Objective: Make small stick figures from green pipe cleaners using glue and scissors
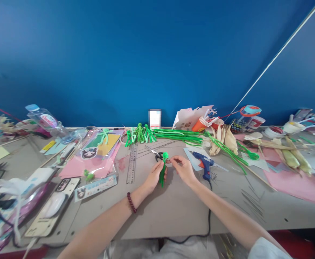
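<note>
Plain blue wall behind, grey table in front, cluttered along the back and both sides with craft supplies. Over the middle of the table, between the forearms, a green fuzzy piece. Clasped by the stem in the left hand, thumb just below the round head. Just beside, the right hand, thumb and forefinger brought together close to the head; cannot tell about anything thin pinched between them, or about contact with the piece.

Could lose the head's roundness through too firm a squeeze, or come loose at the neck through a slack left thumb. Could snag on the scissors, lying just behind with black handles close to the head. Could also shift the blue glue gun through a tug on the black cord, running beneath the right forearm.

In looks, bright green and fluffy: a pale, compact, seemingly coiled knob on top, darker strands hanging below the grip. Much like the green bundled pieces near the wall in colour and texture.
</note>
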Tool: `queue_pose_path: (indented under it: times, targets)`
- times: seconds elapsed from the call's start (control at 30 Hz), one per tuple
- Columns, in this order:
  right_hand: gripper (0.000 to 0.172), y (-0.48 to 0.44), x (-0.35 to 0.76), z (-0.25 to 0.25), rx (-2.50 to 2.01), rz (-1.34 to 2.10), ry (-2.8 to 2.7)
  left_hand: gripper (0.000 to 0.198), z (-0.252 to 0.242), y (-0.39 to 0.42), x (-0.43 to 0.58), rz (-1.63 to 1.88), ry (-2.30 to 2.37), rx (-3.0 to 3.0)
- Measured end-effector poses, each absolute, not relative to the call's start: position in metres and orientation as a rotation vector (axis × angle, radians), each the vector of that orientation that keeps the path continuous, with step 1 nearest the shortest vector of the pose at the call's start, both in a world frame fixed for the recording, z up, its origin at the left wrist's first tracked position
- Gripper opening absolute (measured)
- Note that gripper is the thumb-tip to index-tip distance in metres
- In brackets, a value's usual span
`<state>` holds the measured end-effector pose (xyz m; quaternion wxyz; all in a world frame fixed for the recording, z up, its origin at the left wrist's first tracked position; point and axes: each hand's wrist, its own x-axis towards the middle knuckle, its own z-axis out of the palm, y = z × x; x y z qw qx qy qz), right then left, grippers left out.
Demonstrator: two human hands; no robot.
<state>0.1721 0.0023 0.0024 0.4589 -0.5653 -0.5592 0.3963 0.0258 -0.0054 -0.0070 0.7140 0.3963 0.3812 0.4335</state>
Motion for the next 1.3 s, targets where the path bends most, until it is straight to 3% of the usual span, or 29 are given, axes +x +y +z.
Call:
queue_pose_path:
  times: [0.3, 0.43, 0.6, 0.8, 1.03, 1.3]
  targets:
    - [0.042, 0.010, 0.180, -0.004, -1.476, 0.924, -1.405, 0.031, -0.008, 0.001, 0.024, 1.007, 0.674, 0.685]
    - [0.024, 0.009, 0.181, -0.004, -1.478, 0.889, -1.443, 0.030, -0.006, 0.000, 0.023, 1.008, 0.705, 0.682]
    - [0.025, 0.006, 0.177, -0.001, -1.425, 0.872, -1.466, 0.032, -0.006, 0.000, 0.023, 0.995, 0.752, 0.692]
    - [0.039, 0.003, 0.173, 0.003, -1.313, 0.995, -1.368, 0.033, -0.009, 0.000, 0.024, 0.977, 0.781, 0.750]
    - [0.028, 0.000, 0.171, 0.004, -1.330, 0.987, -1.404, 0.035, -0.010, -0.002, 0.024, 0.971, 0.779, 0.854]
    - [0.027, -0.001, 0.171, 0.007, -1.316, 0.945, -1.424, 0.038, -0.010, -0.001, 0.024, 0.974, 0.787, 0.854]
